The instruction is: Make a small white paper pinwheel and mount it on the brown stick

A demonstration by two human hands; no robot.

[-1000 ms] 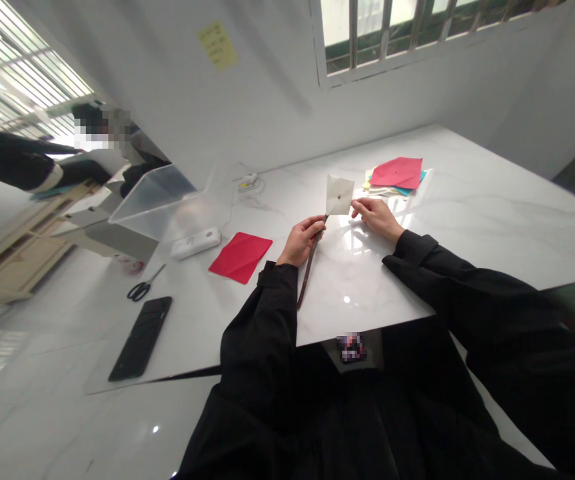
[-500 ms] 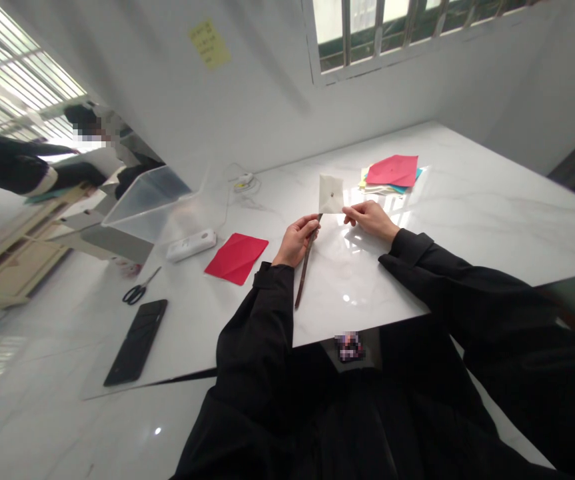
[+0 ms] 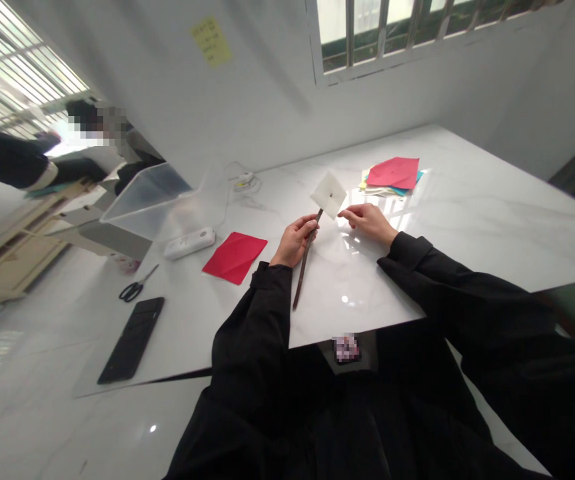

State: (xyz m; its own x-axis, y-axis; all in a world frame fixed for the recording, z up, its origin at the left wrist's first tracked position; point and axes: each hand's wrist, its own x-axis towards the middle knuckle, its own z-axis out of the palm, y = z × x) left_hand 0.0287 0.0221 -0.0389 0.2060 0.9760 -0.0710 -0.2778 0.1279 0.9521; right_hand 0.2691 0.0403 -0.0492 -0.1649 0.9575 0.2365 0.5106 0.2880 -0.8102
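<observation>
My left hand is closed around the dark brown stick of a paper pinwheel, just below its head. The stick slants down toward the table's front edge. At its top sits the pinwheel's white square paper head, with a small dark dot at its centre and one corner pointing down. My right hand is beside that lower corner, index finger stretched toward it and the other fingers partly curled. Whether the fingertip touches the paper I cannot tell. Nothing shows in this hand.
Left of my hands lie a red paper sheet, a white power strip, scissors and a black phone. A stack of coloured paper lies at the back right. Behind the clear plastic bin, another person's sleeve shows.
The pinwheel's paper head has turned about its centre, from sides upright to a diamond. My right fingers have come off its lower right corner. The left hand still holds the stick.
</observation>
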